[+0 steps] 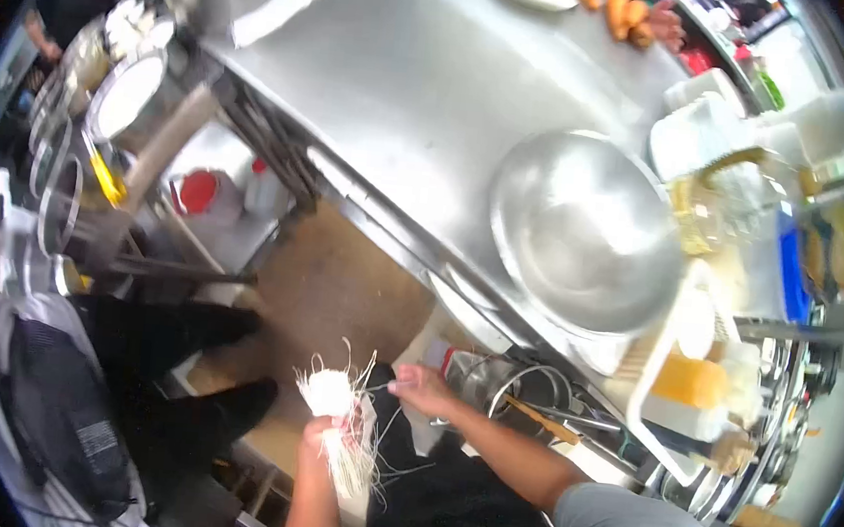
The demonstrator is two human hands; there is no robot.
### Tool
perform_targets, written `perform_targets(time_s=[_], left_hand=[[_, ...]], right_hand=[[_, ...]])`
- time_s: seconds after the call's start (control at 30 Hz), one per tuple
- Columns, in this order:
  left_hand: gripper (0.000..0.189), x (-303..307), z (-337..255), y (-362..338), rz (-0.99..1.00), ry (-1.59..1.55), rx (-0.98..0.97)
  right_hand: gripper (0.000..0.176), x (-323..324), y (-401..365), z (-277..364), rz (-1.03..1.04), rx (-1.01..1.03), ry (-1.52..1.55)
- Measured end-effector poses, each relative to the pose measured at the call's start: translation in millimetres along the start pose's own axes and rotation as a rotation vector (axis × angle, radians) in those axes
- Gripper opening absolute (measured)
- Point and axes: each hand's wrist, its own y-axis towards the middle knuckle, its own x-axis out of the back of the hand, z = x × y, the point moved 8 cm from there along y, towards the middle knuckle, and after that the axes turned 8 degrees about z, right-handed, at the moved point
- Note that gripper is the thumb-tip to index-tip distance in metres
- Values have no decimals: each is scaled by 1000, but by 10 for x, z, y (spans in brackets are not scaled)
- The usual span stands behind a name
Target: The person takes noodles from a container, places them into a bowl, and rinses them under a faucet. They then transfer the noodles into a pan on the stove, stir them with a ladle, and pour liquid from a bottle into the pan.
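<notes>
A bundle of thin pale strands (353, 458) hangs at the lower middle, with loose ends sticking out on all sides. My left hand (325, 434) is wrapped round it near its top. Just to the right, my right hand (419, 388) is closed in a pinch near the stray strands; a thin strand or tool seems to be at its fingertips, too small to make out. Both hands are in front of the black apron (451, 507), below the counter's edge.
A large steel bowl (590, 233) rests on the metal counter (389, 70). Containers (693, 383) crowd the right side. Pots and strainers (541, 389) sit below the counter. Another person (68, 2) stands at the upper left; a co-worker's hand (667, 26) is near orange vegetables (619, 15).
</notes>
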Motion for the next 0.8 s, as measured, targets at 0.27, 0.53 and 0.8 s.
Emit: perform_targets(time_s=[0.27,0.53,0.8], left_hand=[[51,-2029,312,-475,101,293,-121],[55,-3456,308,-273,386,486,-49],[58,-4809,-50,223,508,835,-18]], right_hand=[[60,1390,-2104,1531,-458,231,964],[57,2146,-2068,1673,-703,253,1173],[39,2114,-2358,1903,-827,440,1219]])
